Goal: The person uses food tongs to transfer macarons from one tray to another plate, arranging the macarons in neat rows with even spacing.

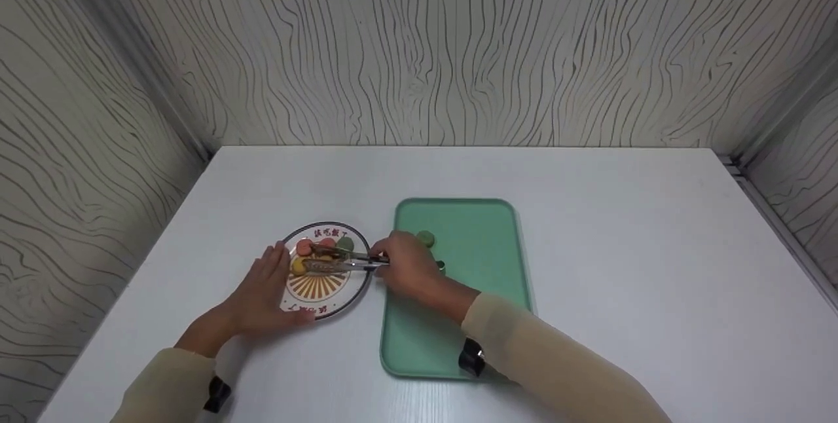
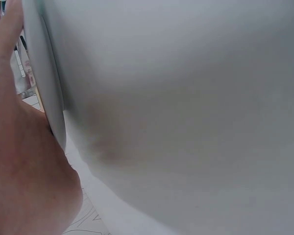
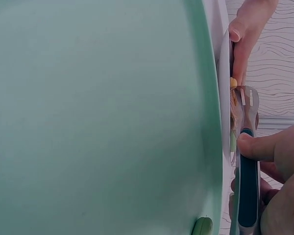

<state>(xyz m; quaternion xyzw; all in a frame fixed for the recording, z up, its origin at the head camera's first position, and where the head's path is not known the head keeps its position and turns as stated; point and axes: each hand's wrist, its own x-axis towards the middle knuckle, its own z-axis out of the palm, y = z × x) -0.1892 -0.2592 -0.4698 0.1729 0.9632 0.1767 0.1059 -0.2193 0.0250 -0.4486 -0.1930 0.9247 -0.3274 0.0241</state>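
My right hand (image 1: 411, 264) grips metal tongs (image 1: 334, 267) with dark handles, seen closer in the right wrist view. Their tips reach over a white patterned plate (image 1: 350, 289), among several macarons. Pink macarons (image 1: 304, 247), a green macaron (image 1: 345, 244) and a yellow macaron (image 1: 298, 266) lie there; the tongs partly cover others. Whether the tips pinch one, I cannot tell. My left hand (image 1: 262, 295) touches the plate's left and near rim with fingers extended and thumb spread. One green macaron (image 1: 425, 238) lies on the green tray (image 1: 458, 220) beside my right hand.
The tray stands just right of the plate on a white table (image 1: 622, 266), under my right forearm. Wood-grain patterned panels (image 1: 419, 50) rise behind and at both sides. Mostly the white tabletop fills the left wrist view.
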